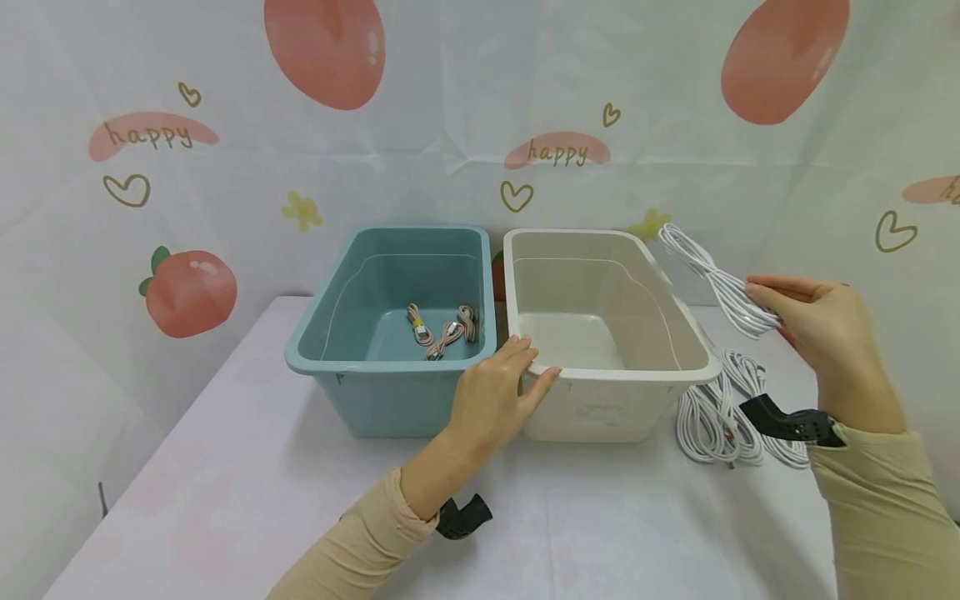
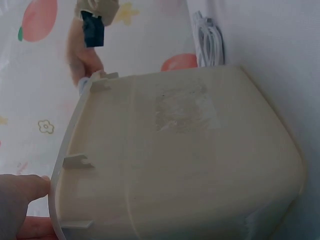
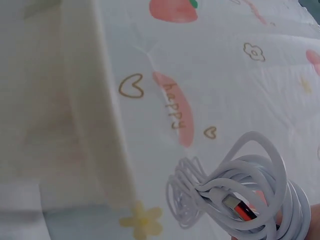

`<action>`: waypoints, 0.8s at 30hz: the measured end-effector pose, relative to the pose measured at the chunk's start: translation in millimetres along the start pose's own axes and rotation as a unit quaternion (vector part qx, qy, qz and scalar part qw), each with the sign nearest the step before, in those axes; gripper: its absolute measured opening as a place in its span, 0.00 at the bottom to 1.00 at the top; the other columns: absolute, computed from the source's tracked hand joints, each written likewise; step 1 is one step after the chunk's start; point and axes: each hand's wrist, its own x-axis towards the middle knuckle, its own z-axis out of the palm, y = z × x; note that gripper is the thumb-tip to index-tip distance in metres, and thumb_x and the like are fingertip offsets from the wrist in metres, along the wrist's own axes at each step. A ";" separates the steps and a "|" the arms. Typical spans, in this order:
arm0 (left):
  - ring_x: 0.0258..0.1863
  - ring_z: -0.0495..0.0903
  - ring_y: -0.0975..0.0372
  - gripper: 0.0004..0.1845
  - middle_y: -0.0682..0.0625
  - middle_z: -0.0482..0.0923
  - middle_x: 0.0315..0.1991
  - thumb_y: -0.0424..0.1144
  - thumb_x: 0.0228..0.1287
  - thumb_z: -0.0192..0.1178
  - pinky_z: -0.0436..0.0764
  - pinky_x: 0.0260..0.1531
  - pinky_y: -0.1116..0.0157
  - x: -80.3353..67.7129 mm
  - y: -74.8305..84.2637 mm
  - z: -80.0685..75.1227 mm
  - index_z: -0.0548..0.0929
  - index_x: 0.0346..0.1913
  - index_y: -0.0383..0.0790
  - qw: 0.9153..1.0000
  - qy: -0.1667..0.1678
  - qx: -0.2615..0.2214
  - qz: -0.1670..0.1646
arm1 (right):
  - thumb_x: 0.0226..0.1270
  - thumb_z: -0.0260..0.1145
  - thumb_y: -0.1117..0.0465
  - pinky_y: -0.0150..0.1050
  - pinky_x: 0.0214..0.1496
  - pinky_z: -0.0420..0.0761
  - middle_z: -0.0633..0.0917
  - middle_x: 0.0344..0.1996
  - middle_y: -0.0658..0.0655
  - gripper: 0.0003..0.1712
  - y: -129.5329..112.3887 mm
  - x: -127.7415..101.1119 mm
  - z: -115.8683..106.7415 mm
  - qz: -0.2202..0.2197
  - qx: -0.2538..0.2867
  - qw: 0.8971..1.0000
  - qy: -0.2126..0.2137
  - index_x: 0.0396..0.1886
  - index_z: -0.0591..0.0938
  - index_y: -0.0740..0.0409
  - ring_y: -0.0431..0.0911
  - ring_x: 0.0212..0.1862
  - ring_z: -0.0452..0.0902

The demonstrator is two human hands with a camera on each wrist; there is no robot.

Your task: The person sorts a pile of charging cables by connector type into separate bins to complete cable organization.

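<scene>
Right now my right hand [image 1: 813,321] is pinching a coiled white cable [image 1: 720,279] between thumb and fingers, holding it up in the air just past the far right corner of the cream bin [image 1: 678,321]. My left hand [image 1: 495,396] rests on that bin's near left corner, fingers curled over the rim, steadying it where it stands touching the blue bin [image 1: 322,350].

To do this well, I judge I should keep the pinch on the middle of the bundle so the loops do not slip loose, and carry it over the rim before lowering, since a trailing loop could catch on the bin's edge. In the right wrist view the plug end [image 3: 235,206] sits tucked in the coil, so it should not swing.

The cable is in my right hand, well apart from my left, with the cream bin between the two. More white cables [image 1: 716,412] lie on the table [image 1: 247,492] beside the bin, below my right wrist. Pink cables [image 1: 442,327] lie in the blue bin.
</scene>
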 end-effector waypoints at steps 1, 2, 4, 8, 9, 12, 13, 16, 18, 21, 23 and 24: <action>0.52 0.82 0.56 0.18 0.43 0.83 0.48 0.48 0.61 0.61 0.84 0.42 0.61 0.1 0.1 -0.2 0.85 0.42 0.36 1.000 0.000 0.001 0.000 | 0.50 0.71 0.43 0.16 0.31 0.72 0.79 0.30 0.22 0.15 -3.7 -0.2 2.6 -0.003 -0.006 1.000 0.000 0.40 0.85 0.28 0.21 0.39 0.71; 0.52 0.82 0.56 0.18 0.43 0.83 0.48 0.48 0.61 0.61 0.84 0.42 0.61 0.0 0.1 -0.2 0.85 0.42 0.36 1.000 0.000 0.001 -0.001 | 0.50 0.71 0.43 0.16 0.32 0.72 0.79 0.29 0.22 0.13 -7.2 -0.2 5.3 -0.009 -0.008 1.000 -0.003 0.38 0.85 0.27 0.21 0.39 0.71; 0.52 0.82 0.56 0.18 0.43 0.83 0.48 0.48 0.61 0.60 0.84 0.42 0.61 0.0 -0.2 0.2 0.86 0.42 0.36 1.000 0.001 0.001 -0.001 | 0.52 0.71 0.47 0.15 0.33 0.72 0.81 0.26 0.23 0.08 -13.6 0.4 10.7 -0.029 0.009 0.999 -0.011 0.34 0.86 0.28 0.21 0.37 0.72; 0.52 0.81 0.56 0.18 0.43 0.83 0.49 0.48 0.61 0.60 0.84 0.42 0.61 -0.2 -0.3 0.7 0.85 0.42 0.36 1.000 -0.001 0.001 -0.001 | 0.55 0.70 0.51 0.15 0.34 0.73 0.81 0.24 0.26 0.07 -23.2 3.3 21.7 -0.065 0.012 0.998 -0.023 0.26 0.86 0.27 0.23 0.35 0.73; 0.52 0.81 0.56 0.18 0.43 0.83 0.49 0.48 0.61 0.60 0.84 0.42 0.61 -0.2 -0.3 0.7 0.85 0.42 0.36 1.000 -0.002 0.000 -0.002 | 0.55 0.70 0.52 0.16 0.33 0.74 0.82 0.23 0.26 0.08 -25.4 4.2 24.6 -0.074 0.012 0.997 -0.026 0.25 0.85 0.27 0.23 0.34 0.73; 0.53 0.81 0.56 0.18 0.43 0.83 0.49 0.48 0.61 0.60 0.84 0.43 0.60 -0.2 -0.2 0.9 0.85 0.42 0.36 1.000 -0.004 -0.001 -0.004 | 0.56 0.69 0.50 0.17 0.33 0.74 0.81 0.23 0.25 0.09 -31.8 6.3 33.1 -0.091 -0.006 0.995 -0.031 0.23 0.84 0.25 0.24 0.34 0.72; 0.53 0.81 0.55 0.18 0.43 0.83 0.49 0.48 0.61 0.60 0.84 0.43 0.60 -0.2 -0.2 1.0 0.85 0.42 0.36 1.000 -0.004 -0.003 -0.005 | 0.56 0.69 0.50 0.18 0.32 0.73 0.81 0.23 0.25 0.08 -34.1 6.9 35.9 -0.094 -0.011 0.995 -0.034 0.24 0.84 0.24 0.24 0.33 0.72; 0.53 0.81 0.55 0.18 0.43 0.83 0.49 0.48 0.61 0.60 0.84 0.44 0.60 -0.2 -0.1 0.9 0.85 0.42 0.36 1.000 -0.005 -0.002 -0.005 | 0.55 0.69 0.48 0.20 0.31 0.72 0.80 0.23 0.24 0.09 -41.3 9.5 45.0 -0.102 -0.025 0.994 -0.035 0.23 0.83 0.23 0.25 0.32 0.72; 0.52 0.81 0.55 0.18 0.43 0.83 0.49 0.48 0.61 0.60 0.84 0.44 0.60 -0.3 -0.1 1.0 0.85 0.42 0.36 1.000 -0.004 -0.001 -0.005 | 0.55 0.69 0.48 0.21 0.30 0.73 0.80 0.22 0.24 0.09 -46.1 11.4 50.9 -0.106 -0.037 0.993 -0.039 0.22 0.82 0.22 0.26 0.31 0.72; 0.52 0.81 0.55 0.18 0.43 0.83 0.49 0.49 0.61 0.60 0.84 0.43 0.60 -0.4 -0.1 1.3 0.86 0.42 0.36 1.000 -0.003 0.001 -0.005 | 0.56 0.69 0.48 0.21 0.30 0.73 0.80 0.20 0.24 0.10 -53.6 14.5 60.3 -0.114 -0.052 0.991 -0.051 0.21 0.81 0.22 0.25 0.32 0.71; 0.52 0.81 0.55 0.18 0.43 0.83 0.48 0.49 0.61 0.60 0.84 0.43 0.60 -0.3 -0.2 1.9 0.86 0.42 0.36 1.000 -0.002 0.000 -0.004 | 0.56 0.69 0.48 0.20 0.31 0.73 0.80 0.20 0.24 0.10 -58.3 17.0 66.3 -0.114 -0.059 0.990 -0.061 0.21 0.81 0.23 0.25 0.33 0.71; 0.52 0.81 0.55 0.18 0.43 0.83 0.48 0.48 0.61 0.60 0.84 0.43 0.60 -0.2 -0.4 2.2 0.85 0.42 0.36 1.000 -0.003 0.000 -0.003 | 0.56 0.69 0.48 0.19 0.32 0.74 0.80 0.21 0.24 0.10 -60.7 18.2 69.5 -0.115 -0.061 0.989 -0.065 0.21 0.81 0.23 0.25 0.34 0.72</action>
